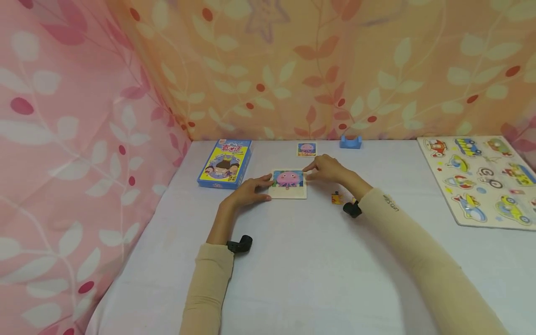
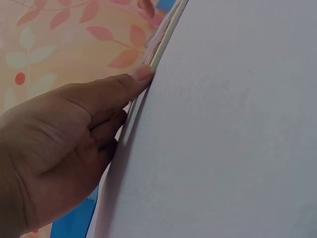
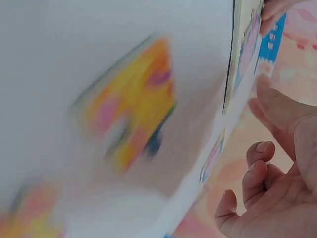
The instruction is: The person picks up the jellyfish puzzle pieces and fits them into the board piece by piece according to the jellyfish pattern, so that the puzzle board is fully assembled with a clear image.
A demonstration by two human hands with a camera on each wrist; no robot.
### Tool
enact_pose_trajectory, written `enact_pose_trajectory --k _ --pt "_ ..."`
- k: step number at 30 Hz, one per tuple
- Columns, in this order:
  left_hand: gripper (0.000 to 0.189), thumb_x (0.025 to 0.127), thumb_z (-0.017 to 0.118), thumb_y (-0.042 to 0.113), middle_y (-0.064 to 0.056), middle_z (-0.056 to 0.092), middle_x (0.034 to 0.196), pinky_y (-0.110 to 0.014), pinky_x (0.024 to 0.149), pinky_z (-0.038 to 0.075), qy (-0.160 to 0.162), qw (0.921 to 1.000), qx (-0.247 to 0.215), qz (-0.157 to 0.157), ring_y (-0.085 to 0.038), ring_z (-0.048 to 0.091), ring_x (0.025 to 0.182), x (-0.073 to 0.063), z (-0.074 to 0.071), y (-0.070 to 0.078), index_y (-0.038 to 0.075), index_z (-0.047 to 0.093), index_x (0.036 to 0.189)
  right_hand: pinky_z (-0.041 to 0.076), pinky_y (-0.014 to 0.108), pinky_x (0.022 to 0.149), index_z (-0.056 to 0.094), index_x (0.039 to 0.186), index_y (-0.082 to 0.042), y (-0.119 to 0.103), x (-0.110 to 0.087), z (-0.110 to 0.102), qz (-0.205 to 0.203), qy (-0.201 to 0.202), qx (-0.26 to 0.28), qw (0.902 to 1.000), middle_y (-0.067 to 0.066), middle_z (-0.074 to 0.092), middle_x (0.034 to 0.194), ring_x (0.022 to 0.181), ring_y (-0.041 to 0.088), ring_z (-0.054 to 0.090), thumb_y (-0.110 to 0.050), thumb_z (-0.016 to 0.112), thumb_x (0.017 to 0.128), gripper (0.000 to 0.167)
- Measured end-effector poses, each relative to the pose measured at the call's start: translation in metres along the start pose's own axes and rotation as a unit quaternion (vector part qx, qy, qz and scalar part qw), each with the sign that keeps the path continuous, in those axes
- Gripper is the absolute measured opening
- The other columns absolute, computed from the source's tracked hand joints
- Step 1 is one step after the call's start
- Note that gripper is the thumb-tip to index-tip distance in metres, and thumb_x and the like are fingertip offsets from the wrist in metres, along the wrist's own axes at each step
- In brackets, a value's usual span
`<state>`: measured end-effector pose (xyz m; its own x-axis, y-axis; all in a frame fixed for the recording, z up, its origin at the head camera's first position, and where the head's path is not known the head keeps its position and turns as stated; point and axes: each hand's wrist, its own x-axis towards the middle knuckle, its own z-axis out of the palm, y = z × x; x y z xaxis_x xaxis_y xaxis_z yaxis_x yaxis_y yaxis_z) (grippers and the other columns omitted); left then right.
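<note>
Puzzle (image 1: 289,180) x1 btwn L hand (image 1: 247,191) & R hand (image 1: 328,169), pcs (image 1: 336,198) x2

beige sleeves (image 1: 208,288) and black wrist cameras (image 1: 244,244) are worn, dark lettering (image 1: 390,203) marking the right sleeve (image 1: 418,251).

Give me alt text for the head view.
A left hand and right hand flank a flat cream puzzle board picturing a pink cartoon creature. On white cloth, a blue and yellow box lies left, a cream vehicle board right.
</note>
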<state>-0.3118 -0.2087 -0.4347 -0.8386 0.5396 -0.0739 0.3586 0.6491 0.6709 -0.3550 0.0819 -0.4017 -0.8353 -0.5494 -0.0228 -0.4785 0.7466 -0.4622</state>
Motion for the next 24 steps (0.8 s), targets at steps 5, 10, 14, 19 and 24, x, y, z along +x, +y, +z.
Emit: enact_pose_trajectory --k 5,10,14,19,24 --pt "0.056 0.083 0.068 0.024 0.001 0.029 0.15 -0.043 0.114 0.019 0.0 1.0 0.003 -0.003 -0.023 0.021 0.141 -0.001 -0.002 0.001 0.011 0.048 0.134 0.03 0.029 0.066 0.066 0.114 -0.009 0.016 -0.025 -0.017 0.022 -0.005 0.006 0.9997 0.008 0.051 0.081 0.08 0.021 0.04 -0.029 0.07 0.08 0.04" --pt "0.058 0.083 0.068 0.025 0.001 0.028 0.151 -0.044 0.114 0.019 -0.012 0.9999 -0.001 -0.006 -0.022 0.02 0.141 -0.001 0.0 -0.002 0.012 0.047 0.135 0.031 0.029 0.064 0.063 0.119 -0.008 0.028 -0.053 -0.025 0.043 -0.01 0.005 0.999 0.009 0.049 0.078 0.08 0.022 0.039 -0.032 0.072 0.078 0.049" --pt "0.058 0.083 0.068 0.024 0.0 0.028 0.15 -0.043 0.114 0.019 -0.018 0.9998 0.002 -0.005 -0.023 0.02 0.141 -0.002 0.003 -0.003 0.011 0.047 0.135 0.031 0.029 0.064 0.059 0.124 -0.008 0.032 -0.075 -0.026 0.054 -0.005 0.003 0.9985 0.011 0.05 0.082 0.082 0.023 0.039 -0.037 0.074 0.075 0.059" --pt "0.057 0.083 0.068 0.021 -0.002 0.029 0.15 -0.043 0.114 0.019 -0.013 0.9999 -0.001 -0.002 -0.023 0.021 0.141 -0.004 0.004 -0.001 0.008 0.047 0.134 0.034 0.032 0.067 0.062 0.117 -0.01 0.033 -0.092 -0.015 0.065 -0.001 -0.028 0.9975 0.014 0.053 0.093 0.088 0.026 0.042 -0.042 0.076 0.071 0.059" --pt "0.056 0.082 0.069 0.018 -0.002 0.031 0.149 -0.043 0.114 0.019 -0.005 0.9999 -0.01 -0.005 -0.022 0.021 0.141 -0.004 0.003 0.004 0.008 0.048 0.133 0.04 0.041 0.07 0.063 0.101 -0.011 0.027 -0.1 -0.006 0.058 -0.004 -0.059 0.9965 0.01 0.056 0.095 0.093 0.029 0.047 -0.043 0.077 0.068 0.048"
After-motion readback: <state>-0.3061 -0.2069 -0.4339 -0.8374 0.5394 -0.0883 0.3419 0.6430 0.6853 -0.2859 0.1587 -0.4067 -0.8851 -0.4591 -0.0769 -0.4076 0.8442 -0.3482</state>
